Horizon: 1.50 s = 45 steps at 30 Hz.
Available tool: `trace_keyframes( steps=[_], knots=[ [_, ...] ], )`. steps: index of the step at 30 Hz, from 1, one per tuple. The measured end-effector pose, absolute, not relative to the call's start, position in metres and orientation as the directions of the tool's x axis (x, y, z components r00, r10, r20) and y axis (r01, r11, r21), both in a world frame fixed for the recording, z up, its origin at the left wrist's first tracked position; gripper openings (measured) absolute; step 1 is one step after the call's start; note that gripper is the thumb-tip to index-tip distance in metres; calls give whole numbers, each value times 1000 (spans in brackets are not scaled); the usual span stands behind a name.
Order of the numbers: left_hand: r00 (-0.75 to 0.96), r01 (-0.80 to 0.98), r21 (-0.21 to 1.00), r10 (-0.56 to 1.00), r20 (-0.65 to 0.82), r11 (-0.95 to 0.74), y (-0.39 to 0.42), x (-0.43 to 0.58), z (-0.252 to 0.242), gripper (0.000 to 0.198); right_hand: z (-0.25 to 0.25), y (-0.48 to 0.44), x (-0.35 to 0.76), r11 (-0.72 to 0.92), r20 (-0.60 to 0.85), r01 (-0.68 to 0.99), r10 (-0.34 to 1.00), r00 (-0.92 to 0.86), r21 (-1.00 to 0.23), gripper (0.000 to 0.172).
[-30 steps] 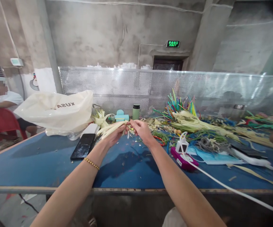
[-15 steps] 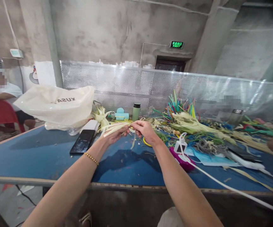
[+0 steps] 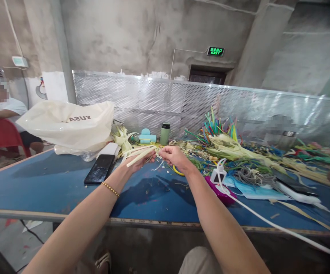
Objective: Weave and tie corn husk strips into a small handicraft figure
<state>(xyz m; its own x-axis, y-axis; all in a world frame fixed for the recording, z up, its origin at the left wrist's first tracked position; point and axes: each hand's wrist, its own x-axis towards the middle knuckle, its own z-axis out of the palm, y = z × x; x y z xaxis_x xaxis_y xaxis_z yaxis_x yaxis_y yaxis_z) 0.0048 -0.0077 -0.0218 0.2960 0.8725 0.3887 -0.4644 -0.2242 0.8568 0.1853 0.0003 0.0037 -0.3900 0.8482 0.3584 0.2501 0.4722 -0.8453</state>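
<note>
Above the middle of the blue table, my left hand (image 3: 143,163) is closed around several pale straw-like husk strips (image 3: 140,156), whose loose ends point back over the wrist. My right hand (image 3: 175,156) faces it in a pinch, thumb and finger together just right of the left fingertips. A thin pale strand (image 3: 159,165) hangs just below the gap between the hands. Whether the right fingers grip it is too small to tell. Behind my hands stands a green bottle (image 3: 165,134) with a black lid.
On the left lie a black phone (image 3: 99,169) and a big cream bag (image 3: 67,123). To the right are a husk bundle (image 3: 233,148), colourful stems (image 3: 217,127), a purple power strip (image 3: 223,193) with a white cable, and a blue mask (image 3: 253,190). A person sits far left.
My hands were touching at the fingertips; a small gap now shows between them. The hanging strand has swung leftward and sits higher. The view has shifted slightly.
</note>
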Motion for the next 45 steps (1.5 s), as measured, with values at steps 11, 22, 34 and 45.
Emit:
trace_keyframes(
  steps=[11, 22, 34, 45],
  knots=[
    [158, -413, 903, 967, 197, -117, 1, 13, -27, 12, 2, 3, 179, 844, 791, 468, 464, -398, -260, 27],
    [301, -433, 890, 907, 295, -146, -8, 11, -24, 25, 6, -8, 172, 723, 709, 284, 685, -169, -630, 27],
    [371, -296, 907, 839, 397, -299, -18, 5, -16, 22, 8, -4, 175, 628, 612, 150, 778, -141, -764, 24],
    [339, -215, 863, 794, 505, -457, -13, 6, -19, 21, 2, 0, 171, 550, 511, 243, 834, -210, -799, 24]
  ],
)
